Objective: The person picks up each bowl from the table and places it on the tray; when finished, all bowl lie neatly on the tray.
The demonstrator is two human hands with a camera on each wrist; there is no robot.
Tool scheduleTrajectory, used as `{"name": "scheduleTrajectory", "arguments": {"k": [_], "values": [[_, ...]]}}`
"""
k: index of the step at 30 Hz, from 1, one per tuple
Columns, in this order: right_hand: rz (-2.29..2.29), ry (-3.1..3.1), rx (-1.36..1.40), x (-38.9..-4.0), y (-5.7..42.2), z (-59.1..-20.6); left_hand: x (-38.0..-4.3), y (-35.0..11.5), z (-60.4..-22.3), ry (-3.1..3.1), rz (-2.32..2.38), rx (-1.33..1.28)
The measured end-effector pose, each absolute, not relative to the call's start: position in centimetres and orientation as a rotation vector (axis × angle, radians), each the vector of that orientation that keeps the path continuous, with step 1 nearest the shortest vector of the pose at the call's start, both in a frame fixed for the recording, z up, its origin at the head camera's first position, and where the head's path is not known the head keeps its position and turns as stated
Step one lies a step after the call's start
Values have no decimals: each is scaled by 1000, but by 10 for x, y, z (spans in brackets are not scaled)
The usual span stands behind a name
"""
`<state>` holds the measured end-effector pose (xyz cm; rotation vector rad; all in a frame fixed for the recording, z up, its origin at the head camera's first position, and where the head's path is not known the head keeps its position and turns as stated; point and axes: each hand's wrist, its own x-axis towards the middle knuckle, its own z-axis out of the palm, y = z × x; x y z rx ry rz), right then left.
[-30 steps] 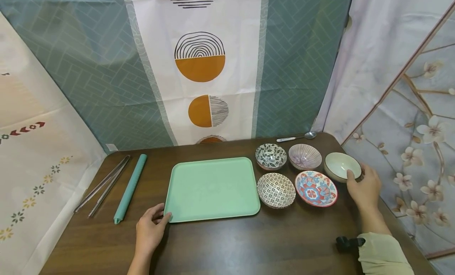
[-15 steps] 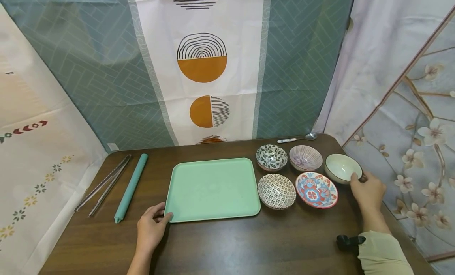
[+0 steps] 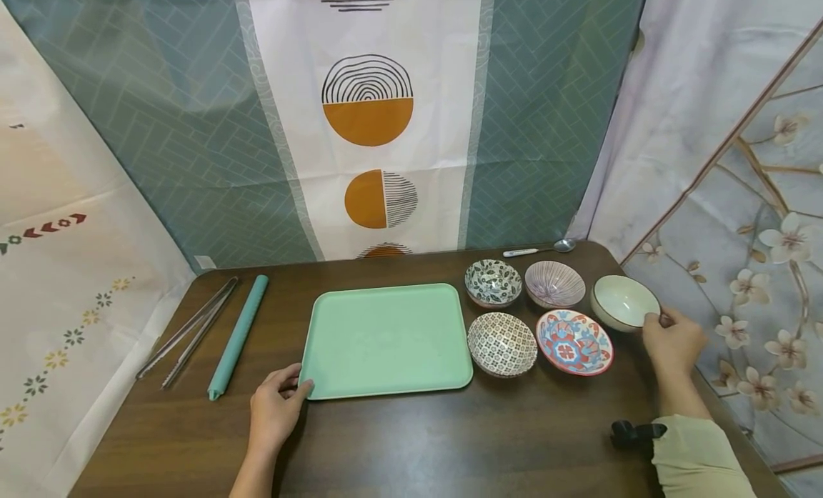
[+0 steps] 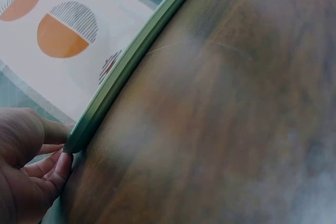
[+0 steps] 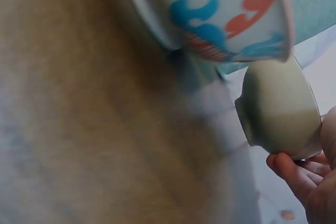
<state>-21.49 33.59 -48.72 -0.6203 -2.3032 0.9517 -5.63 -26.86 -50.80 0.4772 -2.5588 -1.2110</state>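
Observation:
The light green rectangular tray (image 3: 386, 341) lies flat on the dark wooden table. My left hand (image 3: 276, 405) pinches its near left corner, thumb over the rim; in the left wrist view this hand (image 4: 31, 166) meets the tray's edge (image 4: 126, 72). At the far right, a cream bowl (image 3: 624, 301) stands upright. Beside its right side is my right hand (image 3: 675, 341), thumb outside the rim. The right wrist view has the relaxed fingers (image 5: 296, 174) against or very close to the bowl's outer wall (image 5: 283, 108); whether they touch is hard to tell.
Left of the cream bowl stand a red-and-blue bowl (image 3: 574, 343), a purple-striped bowl (image 3: 555, 284), a leaf-patterned bowl (image 3: 493, 282) and a checked bowl (image 3: 502, 344). A spoon (image 3: 540, 250) lies behind them. Metal tongs (image 3: 189, 330) and a teal rolled stick (image 3: 238, 337) lie left.
My right hand has shifted slightly right, and its thumb has come from inside the cream bowl's rim to outside it. The left hand and tray have stayed put.

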Motion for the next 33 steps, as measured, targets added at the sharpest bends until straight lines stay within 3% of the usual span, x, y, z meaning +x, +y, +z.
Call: {"name": "scheduleTrajectory", "arguments": {"k": [12,22,33], "values": [[1042,-2399,-635,-220,323,-447,-58,-268,-506,-2548,-1169,471],[1303,-2345,-408,-228,284,-432,-59,-266,-507,-2544,-1196,461],[1239,-2380,-203,-235,230,-425,-59,-262,-506,-2539,-1228,462]]}}
